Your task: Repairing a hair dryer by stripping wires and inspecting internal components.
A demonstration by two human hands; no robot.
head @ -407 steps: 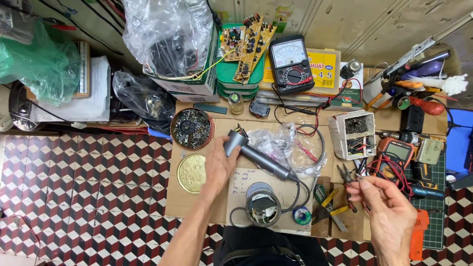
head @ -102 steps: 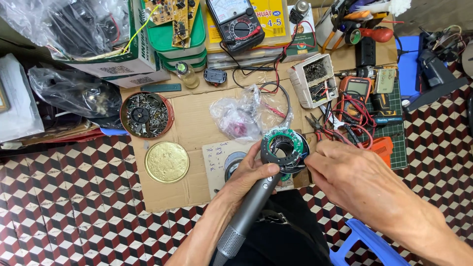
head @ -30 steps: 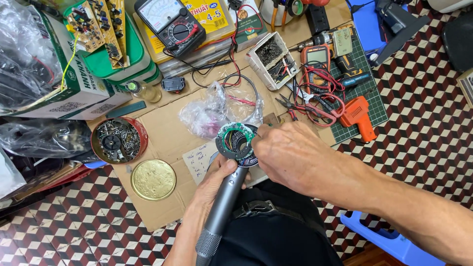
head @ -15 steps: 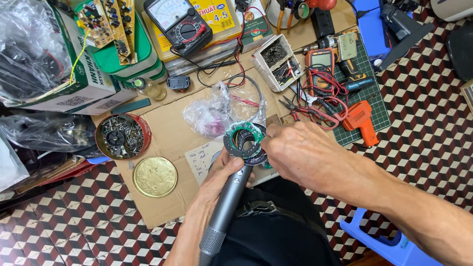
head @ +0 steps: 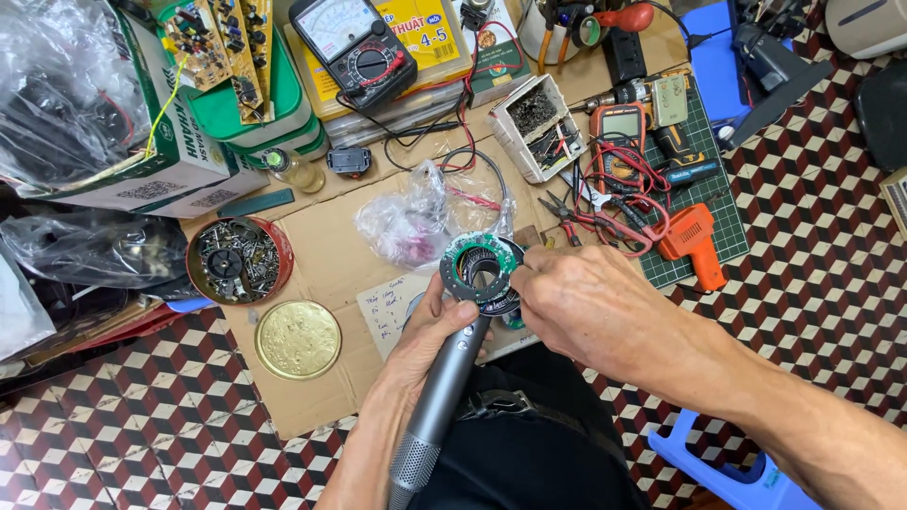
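A grey metal cylindrical handle with a perforated lower end (head: 436,404), topped by a round open head showing a green ring-shaped circuit board (head: 480,270), is held over the near edge of the flattened brown cardboard sheet (head: 331,236) that covers the work area. The left hand (head: 436,331) is wrapped around the handle just below the head, fingers closed on it and thumb lying up against the ring. The right hand (head: 590,307) comes in from the right with its fingertips pressed together at the ring's right rim; what they pinch there, if anything, cannot be told.

Just behind the head, toward the middle of the cardboard, lies a crumpled clear plastic bag with pink parts inside (head: 411,225). Under the left hand is a white paper with handwriting (head: 387,307). Near the left edge of the cardboard rests a round gold-coloured tin lid (head: 298,339), and just beyond it a red round tin full of screws and small metal parts (head: 238,261).

To the right of the head lie small pliers (head: 565,212) and a tangle of red and black test leads (head: 628,203), leading to an orange digital multimeter (head: 616,132) on a green cutting mat (head: 704,189). An orange soldering-gun-shaped tool (head: 694,242) sits on the mat's near edge. At the far edge stand a white box of small parts (head: 543,126) and a black analogue multimeter (head: 354,47).
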